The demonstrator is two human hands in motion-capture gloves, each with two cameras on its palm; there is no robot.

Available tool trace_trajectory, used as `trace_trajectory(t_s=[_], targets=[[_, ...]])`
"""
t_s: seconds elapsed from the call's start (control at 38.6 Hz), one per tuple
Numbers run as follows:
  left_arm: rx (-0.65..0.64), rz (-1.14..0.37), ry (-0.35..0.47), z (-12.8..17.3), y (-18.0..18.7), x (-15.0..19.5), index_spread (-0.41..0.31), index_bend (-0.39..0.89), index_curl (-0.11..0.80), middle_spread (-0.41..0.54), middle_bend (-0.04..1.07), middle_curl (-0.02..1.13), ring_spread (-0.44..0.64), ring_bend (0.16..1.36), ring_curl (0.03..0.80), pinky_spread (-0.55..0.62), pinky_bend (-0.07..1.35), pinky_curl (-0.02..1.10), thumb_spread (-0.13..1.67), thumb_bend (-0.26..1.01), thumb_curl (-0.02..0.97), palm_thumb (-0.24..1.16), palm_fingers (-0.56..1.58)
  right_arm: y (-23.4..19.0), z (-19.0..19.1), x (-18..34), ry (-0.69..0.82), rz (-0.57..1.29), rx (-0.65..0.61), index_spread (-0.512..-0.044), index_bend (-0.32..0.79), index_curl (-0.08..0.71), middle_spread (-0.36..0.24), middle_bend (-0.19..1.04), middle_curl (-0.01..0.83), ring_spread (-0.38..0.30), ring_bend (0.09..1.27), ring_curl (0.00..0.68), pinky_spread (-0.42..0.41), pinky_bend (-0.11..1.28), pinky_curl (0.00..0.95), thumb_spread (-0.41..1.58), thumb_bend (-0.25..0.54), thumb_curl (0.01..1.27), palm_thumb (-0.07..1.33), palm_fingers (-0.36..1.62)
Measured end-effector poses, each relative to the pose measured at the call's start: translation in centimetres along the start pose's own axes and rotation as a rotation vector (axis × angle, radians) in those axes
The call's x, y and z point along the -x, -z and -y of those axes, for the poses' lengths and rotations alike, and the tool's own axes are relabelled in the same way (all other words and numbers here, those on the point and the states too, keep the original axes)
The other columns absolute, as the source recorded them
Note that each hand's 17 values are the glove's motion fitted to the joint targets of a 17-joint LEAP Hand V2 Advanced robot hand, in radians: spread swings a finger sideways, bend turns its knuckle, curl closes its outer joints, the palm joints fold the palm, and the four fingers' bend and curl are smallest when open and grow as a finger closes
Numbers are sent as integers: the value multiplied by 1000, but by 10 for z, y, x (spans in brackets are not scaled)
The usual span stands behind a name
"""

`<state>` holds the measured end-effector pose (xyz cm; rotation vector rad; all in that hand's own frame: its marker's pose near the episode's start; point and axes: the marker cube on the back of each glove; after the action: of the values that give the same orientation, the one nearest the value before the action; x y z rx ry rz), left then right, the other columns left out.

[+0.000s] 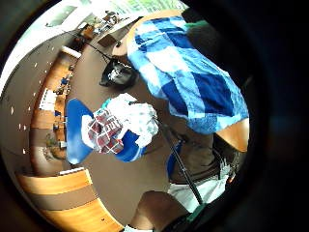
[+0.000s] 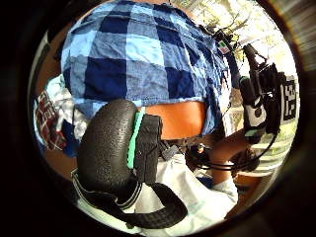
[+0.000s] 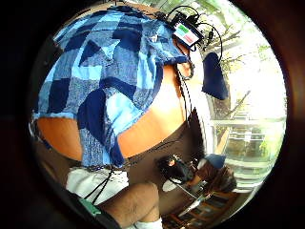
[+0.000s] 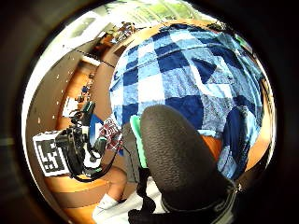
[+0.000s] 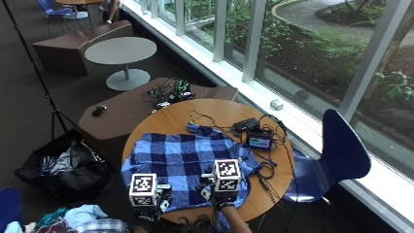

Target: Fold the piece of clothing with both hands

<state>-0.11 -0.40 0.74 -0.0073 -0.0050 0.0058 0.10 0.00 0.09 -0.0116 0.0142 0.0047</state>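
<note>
The blue plaid shirt (image 5: 184, 165) lies spread flat on the round wooden table (image 5: 213, 112), its near hem just ahead of both hands and hanging a little over the table edge. The left hand (image 5: 147, 206) sits at the near left part of the hem and the right hand (image 5: 223, 194) over the near right part, a sleeve bunched just beyond it on the side away from the left hand. From the palm views both hands appear raised off the cloth: the left thumb (image 2: 106, 148) and right thumb (image 4: 175, 154) curve in front of the cameras with no fabric between them and the palm. Whether the other fingers are straight or curled I cannot tell.

The step in hand looks like taking hold for the first fold. To do it well, each hand should pinch the hem at matching spots, so the edge lifts level. The bunched sleeve wants flattening inward first, or it will lump under the fold. The cables (image 5: 265, 167) beyond the right hand could snag the cloth.
</note>
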Motion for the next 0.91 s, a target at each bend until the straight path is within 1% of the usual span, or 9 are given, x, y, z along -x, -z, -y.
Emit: trace_trajectory(t_s=[0.03,0.08,0.13,0.21,0.31,0.44,0.67,0.78,0.91], targets=[[3,0,-2,0,-1,0,-65,99,27,-15,244,69,47,472,98,132,364,60,442,59,32,102,532,0,0,0,-1,-2,2,-199,179,45,-17,212,48,50,206,25,120,324,68,449,99,41,160,160],[10,-3,-7,2,-3,0,-81,95,44,-18,244,113,59,507,149,171,394,102,586,59,48,108,504,-2,1,-1,-2,-8,7,-248,175,72,-21,212,70,64,208,42,152,337,95,599,101,57,172,148],[8,-12,-9,5,-5,0,-94,101,60,-21,246,149,69,527,183,205,415,132,703,56,63,113,481,-3,2,-1,1,-10,13,-285,172,94,-21,212,90,76,210,58,177,345,118,721,99,73,179,137],[-1,-18,-4,7,-5,1,-107,104,77,-20,243,184,79,548,214,243,440,162,838,48,85,115,449,-4,3,0,9,-10,20,-322,166,119,-20,214,116,89,210,74,204,353,144,861,92,95,184,122],[-12,-23,-3,7,-3,2,-113,106,98,-18,242,217,88,567,236,277,463,187,960,33,112,115,420,-3,2,2,25,-5,21,-354,164,145,-22,214,146,102,213,92,227,357,169,990,79,120,188,108],[-42,-33,-11,13,-7,2,-120,110,122,-17,245,249,95,585,253,304,480,208,1054,13,142,116,399,-4,1,3,30,1,26,-376,159,171,-22,207,175,112,218,112,243,365,198,1090,58,148,191,94],[-14,-16,-29,0,-7,1,-125,116,157,-17,245,296,100,606,274,328,497,237,1134,-13,185,117,374,-13,-10,-5,53,-12,48,-393,153,205,-18,198,219,120,225,142,256,377,237,1177,19,189,197,76],[14,-6,-29,-6,-20,3,-125,119,171,-17,240,310,104,614,282,331,498,246,1146,-14,201,120,364,-27,-18,-15,48,-13,68,-396,154,216,-17,197,235,128,229,153,259,382,250,1194,7,206,210,69],[93,7,-16,-13,-49,6,-130,120,185,-17,244,328,107,618,288,334,498,256,1145,-14,222,135,360,-61,-25,-32,15,-18,110,-391,138,220,-14,191,248,132,231,165,259,423,276,1183,-7,228,230,63]])
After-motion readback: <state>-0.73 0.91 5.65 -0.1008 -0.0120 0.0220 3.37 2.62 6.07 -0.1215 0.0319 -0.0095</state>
